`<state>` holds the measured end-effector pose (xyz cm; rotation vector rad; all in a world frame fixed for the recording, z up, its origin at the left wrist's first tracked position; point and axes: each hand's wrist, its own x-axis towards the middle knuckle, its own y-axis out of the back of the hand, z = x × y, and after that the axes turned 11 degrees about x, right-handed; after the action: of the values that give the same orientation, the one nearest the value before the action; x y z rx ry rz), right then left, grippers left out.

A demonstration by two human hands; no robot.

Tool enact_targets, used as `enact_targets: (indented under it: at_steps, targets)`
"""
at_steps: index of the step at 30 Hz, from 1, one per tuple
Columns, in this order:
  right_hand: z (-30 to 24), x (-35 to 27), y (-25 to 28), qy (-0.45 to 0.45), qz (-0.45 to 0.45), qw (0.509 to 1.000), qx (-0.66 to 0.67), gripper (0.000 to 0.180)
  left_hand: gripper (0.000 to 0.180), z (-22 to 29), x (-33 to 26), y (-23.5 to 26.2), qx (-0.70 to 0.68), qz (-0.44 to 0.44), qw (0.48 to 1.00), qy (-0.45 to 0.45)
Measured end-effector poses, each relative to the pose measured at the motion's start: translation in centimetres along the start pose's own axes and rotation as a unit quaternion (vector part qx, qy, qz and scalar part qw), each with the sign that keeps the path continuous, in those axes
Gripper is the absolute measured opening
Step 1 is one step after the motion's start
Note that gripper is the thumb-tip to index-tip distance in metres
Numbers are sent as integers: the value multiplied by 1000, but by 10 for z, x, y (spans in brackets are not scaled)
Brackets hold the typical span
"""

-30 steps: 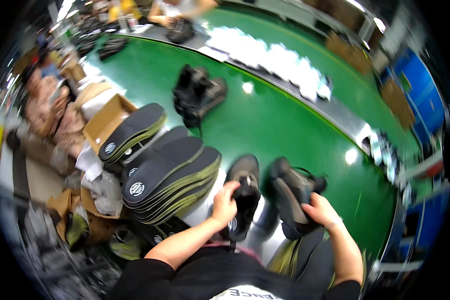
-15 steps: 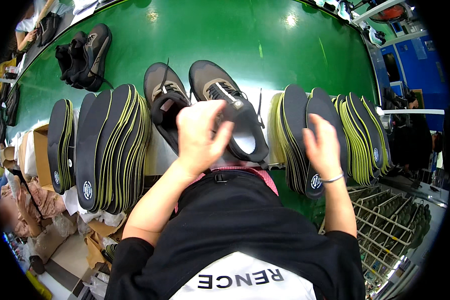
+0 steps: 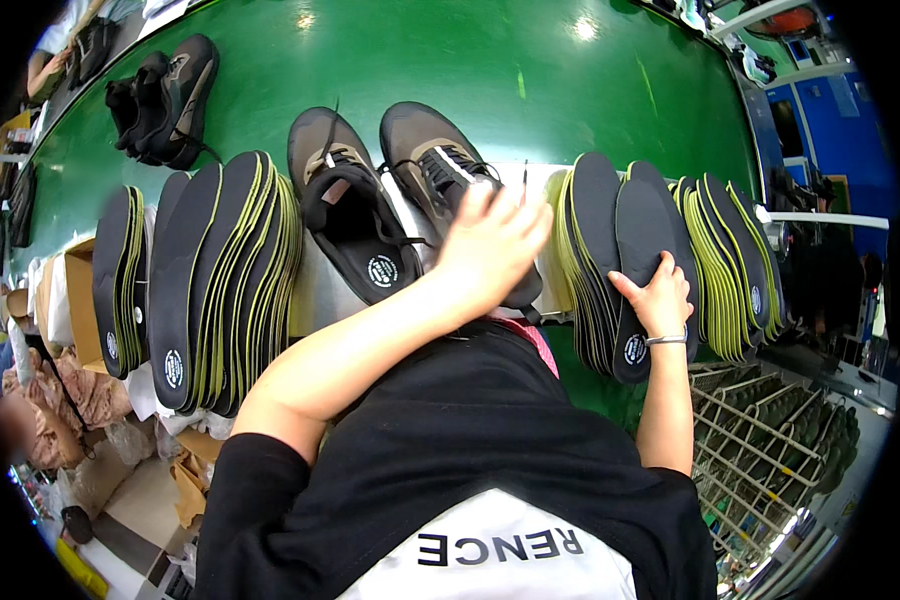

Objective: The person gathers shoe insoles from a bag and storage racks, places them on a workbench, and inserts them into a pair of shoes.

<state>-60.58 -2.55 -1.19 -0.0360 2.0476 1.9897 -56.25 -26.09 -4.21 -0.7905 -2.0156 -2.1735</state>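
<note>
Two brown-and-black lace-up shoes lie side by side with their toes away from me. Inside the left shoe [image 3: 328, 215], a dark insole with a white round print shows. My left hand [image 3: 492, 250] is over the opening of the right shoe [image 3: 425, 140], fingers spread and slightly blurred; it hides the inside. On the right, my right hand [image 3: 660, 300] spans a black insole [image 3: 653, 215] at the front of an upright row, thumb at one edge and fingers at the other. Part of its grip is hidden.
Black insoles with yellow-green edges [image 3: 185, 290] stand in rows on the left, with more insoles [image 3: 735, 260] at far right. Another pair of dark shoes [image 3: 185, 100] lies on the green table [image 3: 450, 60] at upper left. A wire rack [image 3: 760, 430] stands at lower right.
My left hand has moved right, from between the shoes to over the right shoe, uncovering the left shoe's opening. My right hand has come down onto the insole.
</note>
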Motion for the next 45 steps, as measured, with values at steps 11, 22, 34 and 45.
enact_targets:
  at_steps: [11,22,34,45]
  targets:
    - [-6,-5,36,30,-99,785,611,21,14,-19,35,11,-310,20,924,223]
    - [-66,-99,126,198,-355,871,276,29,52,-38,-26,9,-199,-40,952,229]
    - [-109,-1,38,638,-333,686,101,20,20,-80,-8,-41,-144,21,974,176]
    - [-128,-51,-28,517,-5,856,-26,37,31,-91,-1,-63,-522,-110,773,342]
